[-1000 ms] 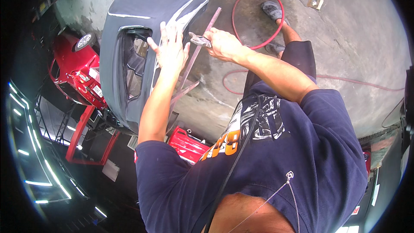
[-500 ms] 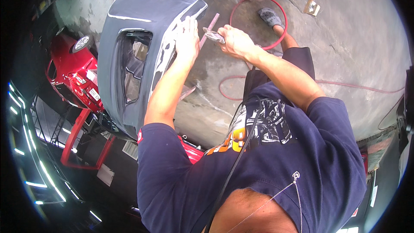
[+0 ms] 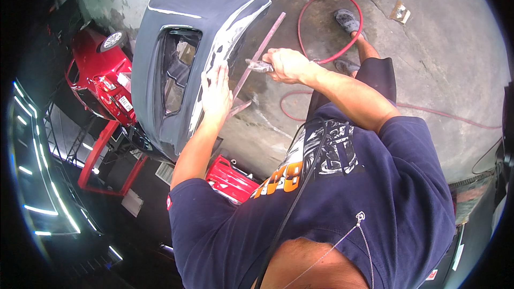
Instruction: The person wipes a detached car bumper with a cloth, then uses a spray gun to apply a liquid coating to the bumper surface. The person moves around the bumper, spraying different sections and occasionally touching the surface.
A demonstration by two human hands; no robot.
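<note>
Fingers on the bare left hand (image 3: 215,93) are lying open and long on the white-streaked edge of a big, curved, dark grey car part (image 3: 206,21), and they are gripping nothing. Fingers on the bare right hand (image 3: 289,67) are gripping 1 small, grey, crumpled thing (image 3: 261,66); what it is, I cannot tell. That hand is hanging just beside the car part, on its right. The car part is standing in front of the person, to the left, and is showing 1 big hole with rounded corners. Beside its edge, 1 straight, pale pink bar (image 3: 266,42) is slanting. Past the right hand, 1 thin red rubber hose (image 3: 362,21) is making a loop on the grey concrete floor (image 3: 428,75). Farther off, 1 shiny red car (image 3: 93,67) is sitting to the left.
</note>
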